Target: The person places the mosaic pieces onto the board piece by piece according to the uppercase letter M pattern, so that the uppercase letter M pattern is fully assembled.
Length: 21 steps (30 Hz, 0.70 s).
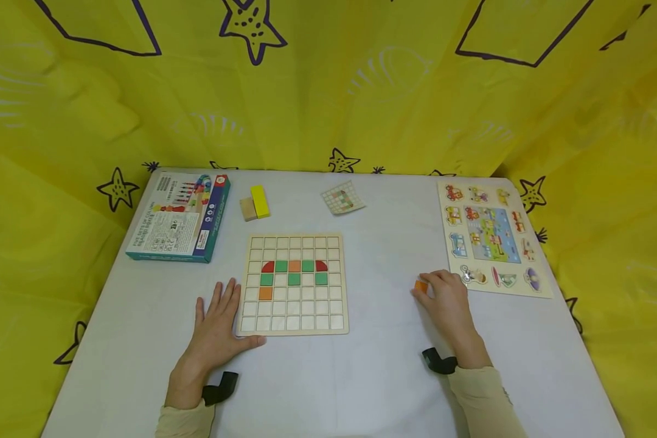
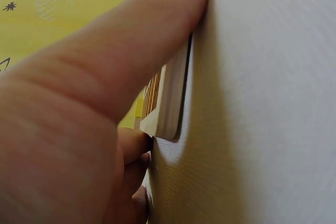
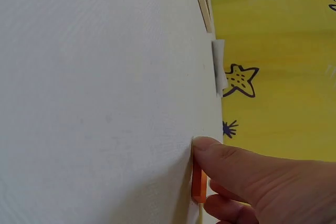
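A wooden grid board (image 1: 306,322) lies flat on the table, with several red, green and orange tiles set in its cells. My left hand (image 1: 216,328) rests at the board's lower left corner, fingers straight along the left side and thumb by the front edge. In the left wrist view the thumb (image 2: 131,40) lies along the board's edge (image 2: 170,98). Over to the right of the board, my right hand (image 1: 446,304) pinches an orange square tile (image 1: 421,286) between thumb and fingers. The right wrist view shows that tile (image 3: 198,182) on edge, low over the white cloth.
A patterned card (image 1: 344,198) lies behind the board. Yellow and plain wooden blocks (image 1: 260,202) sit at the back left, near a flat teal-edged box (image 1: 166,219). A picture puzzle board (image 1: 531,283) lies at the right, close to my right hand. Yellow curtains (image 1: 317,91) surround the table.
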Motion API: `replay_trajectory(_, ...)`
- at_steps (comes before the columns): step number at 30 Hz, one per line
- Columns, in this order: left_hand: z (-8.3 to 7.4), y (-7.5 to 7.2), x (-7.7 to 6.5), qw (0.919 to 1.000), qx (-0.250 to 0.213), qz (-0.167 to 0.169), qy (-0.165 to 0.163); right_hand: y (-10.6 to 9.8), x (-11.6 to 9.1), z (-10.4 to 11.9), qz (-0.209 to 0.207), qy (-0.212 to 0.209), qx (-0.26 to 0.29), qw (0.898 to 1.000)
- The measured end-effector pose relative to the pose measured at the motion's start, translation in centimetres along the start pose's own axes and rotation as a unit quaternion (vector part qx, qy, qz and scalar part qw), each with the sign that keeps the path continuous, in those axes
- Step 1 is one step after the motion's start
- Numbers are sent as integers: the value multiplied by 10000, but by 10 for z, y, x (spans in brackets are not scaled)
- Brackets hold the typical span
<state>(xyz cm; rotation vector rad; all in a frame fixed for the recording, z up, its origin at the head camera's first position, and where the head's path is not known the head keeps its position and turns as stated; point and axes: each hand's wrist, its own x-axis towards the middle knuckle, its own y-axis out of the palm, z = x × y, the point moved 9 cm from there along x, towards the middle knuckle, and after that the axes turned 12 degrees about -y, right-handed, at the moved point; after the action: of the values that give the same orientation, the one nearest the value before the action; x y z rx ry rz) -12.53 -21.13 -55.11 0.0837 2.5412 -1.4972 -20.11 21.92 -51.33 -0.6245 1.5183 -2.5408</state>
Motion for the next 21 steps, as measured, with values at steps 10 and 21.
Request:
replay_trajectory(10,0,0,-1,10000,-9,-27,24,1,-4,-5,69,94,-35,9999)
replay_trajectory(21,-2,-1,-1,10000,24,-19,32,4,-4,-2,2,133,-58,9999)
